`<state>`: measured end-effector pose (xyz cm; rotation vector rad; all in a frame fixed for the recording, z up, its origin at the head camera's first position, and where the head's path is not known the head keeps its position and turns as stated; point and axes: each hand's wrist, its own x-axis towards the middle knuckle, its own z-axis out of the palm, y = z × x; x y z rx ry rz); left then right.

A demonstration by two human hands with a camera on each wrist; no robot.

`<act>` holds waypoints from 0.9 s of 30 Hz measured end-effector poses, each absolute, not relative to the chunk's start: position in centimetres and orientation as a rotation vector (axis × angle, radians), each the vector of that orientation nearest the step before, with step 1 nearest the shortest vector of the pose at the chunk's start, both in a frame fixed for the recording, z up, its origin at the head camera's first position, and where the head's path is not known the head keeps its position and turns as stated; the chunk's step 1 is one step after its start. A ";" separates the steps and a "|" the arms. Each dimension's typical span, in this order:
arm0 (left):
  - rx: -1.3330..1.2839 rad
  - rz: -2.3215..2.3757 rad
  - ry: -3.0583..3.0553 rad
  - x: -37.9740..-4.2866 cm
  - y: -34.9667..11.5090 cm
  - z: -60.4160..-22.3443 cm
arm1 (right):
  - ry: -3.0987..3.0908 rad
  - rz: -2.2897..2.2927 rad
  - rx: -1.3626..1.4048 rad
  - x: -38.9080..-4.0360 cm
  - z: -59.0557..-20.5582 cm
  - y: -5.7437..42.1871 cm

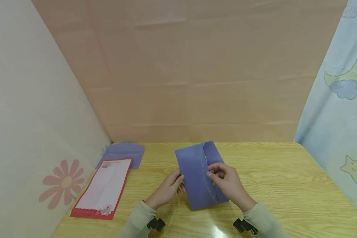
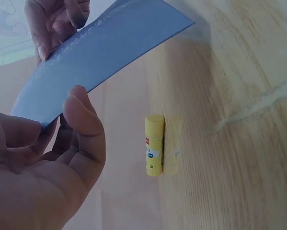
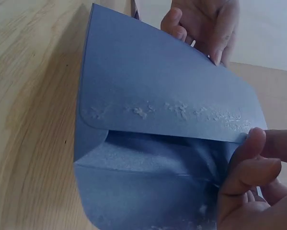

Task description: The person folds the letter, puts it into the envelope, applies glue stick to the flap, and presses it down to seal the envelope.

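Purple envelope (image 1: 193, 178) is being held at the front middle of the bench (image 1: 273, 178), tilting toward the person, with its flap (image 1: 215, 155) folding outward to the right. Whether its lower edge is touching the wood, the views are not making clear.

Left hand (image 1: 166, 190): its fingers are gripping the left edge, the thumb lying on the front panel and the other fingers supporting from behind. This grip is probably serving as the steady side, bracing the panel while leaving the pocket side accessible.

Right hand (image 1: 230, 181): its fingers are pinching the pocket edge beside the mouth; the fingertips behind that edge are partly hiding. The placement is apparently giving control of the gap between panel and flap. Pale, rough marks are running along this edge.

Glue stick (image 2: 154, 148): it is lying on the bench beyond the hands, showing in the left wrist view; in the head view the raised envelope is presumably hiding it.

Red-bordered sheet (image 1: 104, 188): it is lying flat at the left, overlapping a second envelope (image 1: 123, 148). Both are resting well apart from the hands, which is likely leaving the central working area unobstructed.
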<state>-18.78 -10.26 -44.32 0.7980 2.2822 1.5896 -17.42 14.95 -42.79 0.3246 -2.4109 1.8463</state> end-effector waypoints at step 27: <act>0.779 1.657 2.160 -18.5 -9.6 -44.8 | -2.353 1.899 0.293 -17.4 -43.0 15.2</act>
